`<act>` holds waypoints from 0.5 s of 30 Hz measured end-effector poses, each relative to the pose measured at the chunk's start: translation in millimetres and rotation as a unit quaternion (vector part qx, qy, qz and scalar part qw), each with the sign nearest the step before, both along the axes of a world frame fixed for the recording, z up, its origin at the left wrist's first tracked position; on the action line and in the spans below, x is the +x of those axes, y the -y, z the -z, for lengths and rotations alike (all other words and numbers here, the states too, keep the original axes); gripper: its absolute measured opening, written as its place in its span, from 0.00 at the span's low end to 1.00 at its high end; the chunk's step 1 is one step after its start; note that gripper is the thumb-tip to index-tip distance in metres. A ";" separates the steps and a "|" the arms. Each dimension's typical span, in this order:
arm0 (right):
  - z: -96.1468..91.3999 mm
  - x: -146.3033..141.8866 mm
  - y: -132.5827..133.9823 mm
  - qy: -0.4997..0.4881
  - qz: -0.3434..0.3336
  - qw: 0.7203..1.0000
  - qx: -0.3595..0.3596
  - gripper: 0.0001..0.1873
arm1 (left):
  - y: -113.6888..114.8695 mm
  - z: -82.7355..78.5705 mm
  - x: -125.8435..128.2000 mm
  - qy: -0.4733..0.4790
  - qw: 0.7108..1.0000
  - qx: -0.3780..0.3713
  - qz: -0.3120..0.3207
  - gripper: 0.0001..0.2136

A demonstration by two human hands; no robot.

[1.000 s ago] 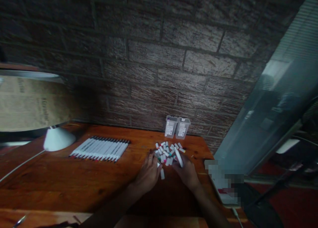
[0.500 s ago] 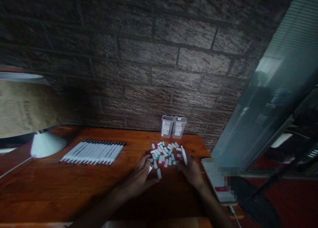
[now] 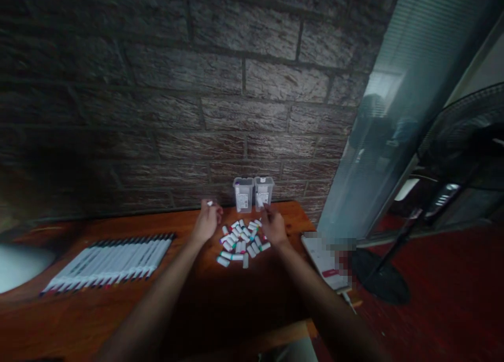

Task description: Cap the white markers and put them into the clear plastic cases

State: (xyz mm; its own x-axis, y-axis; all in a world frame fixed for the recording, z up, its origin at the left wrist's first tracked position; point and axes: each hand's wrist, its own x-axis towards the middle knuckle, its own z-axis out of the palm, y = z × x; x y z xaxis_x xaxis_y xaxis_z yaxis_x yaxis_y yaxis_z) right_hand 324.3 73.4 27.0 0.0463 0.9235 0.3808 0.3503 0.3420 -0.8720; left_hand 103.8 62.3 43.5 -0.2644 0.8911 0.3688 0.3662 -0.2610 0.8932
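Well, the right hand, pinching a pale thing, might bump the tub close at eleven o'clock; the loosely curled left hand might drop its white bit.

free-ish: bare wood between marker row and cap pile, but left arm hangs across it | near side of pile: open tabletop between the arms | far side: two bins, then brick wall, no way through | right: own right arm, then white slab lol
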 end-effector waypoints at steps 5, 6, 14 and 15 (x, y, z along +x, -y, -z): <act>7.1 -20.4 -25.2 -0.167 -0.007 0.986 0.006 0.19 | -22.1 24.7 -18.7 0.026 0.999 0.021 0.001 0.19; 10.9 -18.2 -25.5 -0.178 -0.012 0.984 -0.001 0.18 | -17.2 29.8 -24.8 0.018 1.000 0.013 0.002 0.21; 6.9 -1.0 -20.4 -0.197 -0.064 0.976 -0.068 0.22 | 44.2 27.4 -39.5 -0.279 0.958 -0.037 0.048 0.15; 4.7 -1.8 -16.7 -0.188 -0.089 0.976 -0.071 0.21 | 47.6 24.6 -36.9 -0.294 0.954 -0.039 0.044 0.15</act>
State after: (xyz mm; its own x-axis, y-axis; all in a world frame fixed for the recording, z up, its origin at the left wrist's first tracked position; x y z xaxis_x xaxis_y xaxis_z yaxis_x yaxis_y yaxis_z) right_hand 322.5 90.1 22.4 -0.0074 0.9717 0.2360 -0.0577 0.2352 -0.9702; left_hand 66.8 14.7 18.9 0.0459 0.9312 0.3616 0.7897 -0.2555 0.5578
